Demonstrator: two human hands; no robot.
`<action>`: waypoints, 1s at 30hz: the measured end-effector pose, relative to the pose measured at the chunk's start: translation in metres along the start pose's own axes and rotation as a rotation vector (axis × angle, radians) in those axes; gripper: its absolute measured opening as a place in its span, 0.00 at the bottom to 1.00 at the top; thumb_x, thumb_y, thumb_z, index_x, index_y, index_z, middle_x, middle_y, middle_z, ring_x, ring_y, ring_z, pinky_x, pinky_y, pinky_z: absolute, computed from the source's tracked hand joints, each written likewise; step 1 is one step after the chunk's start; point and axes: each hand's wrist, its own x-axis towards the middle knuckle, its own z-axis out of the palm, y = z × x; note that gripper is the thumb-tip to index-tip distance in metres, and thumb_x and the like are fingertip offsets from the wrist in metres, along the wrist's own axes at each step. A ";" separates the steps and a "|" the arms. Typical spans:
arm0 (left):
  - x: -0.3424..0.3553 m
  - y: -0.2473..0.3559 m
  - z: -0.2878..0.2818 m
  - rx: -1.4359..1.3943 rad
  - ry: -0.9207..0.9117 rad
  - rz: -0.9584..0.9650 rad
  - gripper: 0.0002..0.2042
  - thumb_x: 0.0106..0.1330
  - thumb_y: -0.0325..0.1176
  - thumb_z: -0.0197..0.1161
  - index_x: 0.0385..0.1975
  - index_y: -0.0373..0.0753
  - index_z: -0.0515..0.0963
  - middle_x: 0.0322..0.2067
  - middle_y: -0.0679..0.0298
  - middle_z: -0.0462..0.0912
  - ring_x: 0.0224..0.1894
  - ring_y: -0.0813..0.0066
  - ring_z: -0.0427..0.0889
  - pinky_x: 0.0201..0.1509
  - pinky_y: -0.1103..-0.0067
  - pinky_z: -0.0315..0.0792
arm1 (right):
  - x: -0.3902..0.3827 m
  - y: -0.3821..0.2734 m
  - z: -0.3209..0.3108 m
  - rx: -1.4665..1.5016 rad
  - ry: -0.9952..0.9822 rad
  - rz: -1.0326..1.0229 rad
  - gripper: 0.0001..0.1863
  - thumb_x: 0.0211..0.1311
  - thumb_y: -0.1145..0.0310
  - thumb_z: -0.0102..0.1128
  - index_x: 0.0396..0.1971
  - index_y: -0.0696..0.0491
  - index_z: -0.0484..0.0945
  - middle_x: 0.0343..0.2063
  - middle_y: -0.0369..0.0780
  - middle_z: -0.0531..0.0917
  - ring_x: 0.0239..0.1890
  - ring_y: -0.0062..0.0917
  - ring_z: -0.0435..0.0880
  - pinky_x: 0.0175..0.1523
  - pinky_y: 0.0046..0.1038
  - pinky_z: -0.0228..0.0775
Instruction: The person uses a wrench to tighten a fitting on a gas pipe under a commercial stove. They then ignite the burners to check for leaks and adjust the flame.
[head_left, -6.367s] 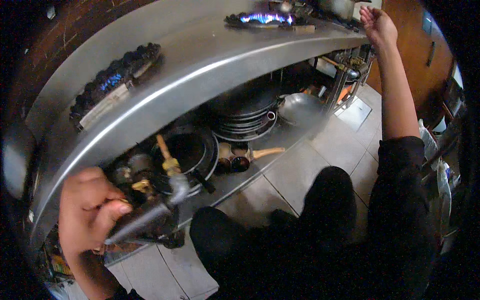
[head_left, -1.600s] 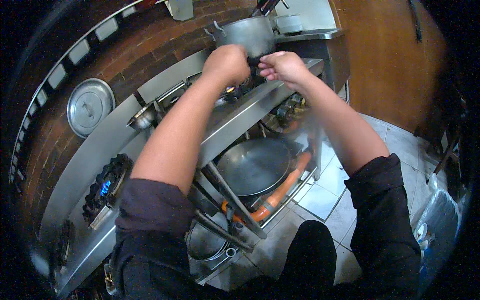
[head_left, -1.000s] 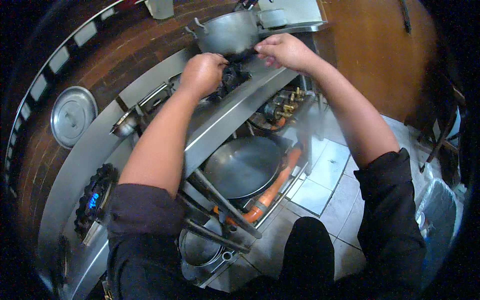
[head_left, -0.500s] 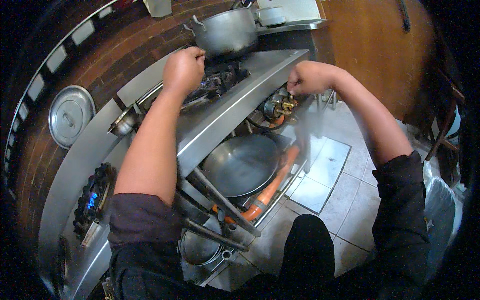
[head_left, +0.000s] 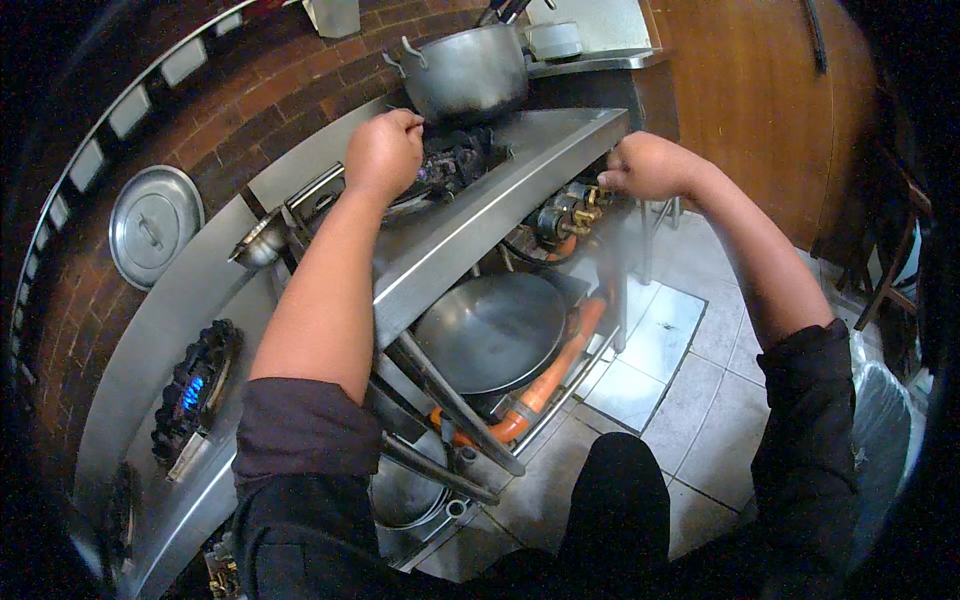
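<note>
My left hand [head_left: 383, 152] is closed into a fist right over the dark burner [head_left: 455, 163] on the steel stove top [head_left: 470, 235]; whether it grips anything I cannot tell. My right hand [head_left: 645, 165] is down at the stove's front edge, fingers pinched on the brass gas valve [head_left: 580, 207]. A large steel pot [head_left: 468, 70] with side handles stands just behind the burner.
A second burner [head_left: 192, 388] at the left burns with a blue flame. A round lid [head_left: 152, 222] rests against the brick wall. Under the stove lie a wide steel pan [head_left: 492, 330], an orange gas hose [head_left: 548, 382] and smaller pots [head_left: 405, 492]. Tiled floor lies to the right.
My right hand left the burner beside the pot and dropped to the gas valve on the stove front. My left hand stayed over the burner, shifting slightly.
</note>
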 end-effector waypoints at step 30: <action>0.007 0.008 -0.012 -0.062 0.254 -0.006 0.10 0.57 0.37 0.59 0.35 0.42 0.82 0.36 0.57 0.82 0.39 0.60 0.81 0.45 0.73 0.73 | -0.010 -0.038 -0.003 0.195 -0.003 -0.158 0.11 0.53 0.65 0.58 0.25 0.58 0.80 0.21 0.47 0.80 0.25 0.37 0.80 0.34 0.34 0.70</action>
